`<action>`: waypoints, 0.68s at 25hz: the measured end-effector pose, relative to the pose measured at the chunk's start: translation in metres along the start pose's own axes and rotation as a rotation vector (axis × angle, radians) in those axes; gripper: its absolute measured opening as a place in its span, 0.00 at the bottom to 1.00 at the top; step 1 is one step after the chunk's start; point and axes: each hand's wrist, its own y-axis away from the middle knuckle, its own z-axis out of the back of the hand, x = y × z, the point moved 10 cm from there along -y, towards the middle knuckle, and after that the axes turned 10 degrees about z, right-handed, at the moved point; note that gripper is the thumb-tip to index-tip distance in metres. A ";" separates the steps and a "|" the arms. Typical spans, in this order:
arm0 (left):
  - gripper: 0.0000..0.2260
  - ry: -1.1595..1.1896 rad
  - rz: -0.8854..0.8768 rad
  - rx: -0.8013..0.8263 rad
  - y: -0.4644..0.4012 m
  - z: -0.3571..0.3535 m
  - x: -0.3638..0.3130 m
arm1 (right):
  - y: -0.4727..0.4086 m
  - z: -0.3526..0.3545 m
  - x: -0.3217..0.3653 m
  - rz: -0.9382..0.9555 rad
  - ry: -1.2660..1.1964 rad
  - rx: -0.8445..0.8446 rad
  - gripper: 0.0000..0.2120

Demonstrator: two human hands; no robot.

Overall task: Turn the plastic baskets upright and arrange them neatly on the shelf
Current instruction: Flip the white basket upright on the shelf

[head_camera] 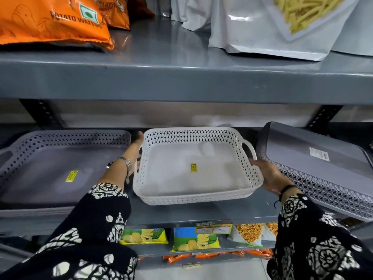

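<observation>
A white perforated plastic basket (193, 168) stands upright in the middle of the grey shelf (201, 214), a yellow sticker on its floor. My left hand (135, 150) presses against its left wall by the handle. My right hand (268, 174) holds its right rim near the right handle. A grey basket (50, 168) sits upright to the left. At the right, a grey basket (323, 170) lies upside down and tilted, its base with a white label facing up.
The shelf above (181, 83) carries orange potato wafer bags (52, 23) and silver snack pouches (272, 27). Snack packets (193, 239) fill the shelf below. Black slotted uprights stand at the back left and right.
</observation>
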 end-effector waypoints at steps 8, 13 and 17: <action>0.37 -0.016 -0.001 -0.083 0.005 -0.003 0.008 | 0.003 0.003 -0.017 -0.098 0.139 0.007 0.19; 0.37 -0.199 -0.057 -0.253 0.023 0.000 -0.003 | 0.010 0.010 -0.014 -0.092 0.220 -0.047 0.14; 0.30 -0.685 -0.278 -0.488 0.055 -0.034 -0.051 | 0.023 0.013 0.028 0.066 0.208 -0.062 0.17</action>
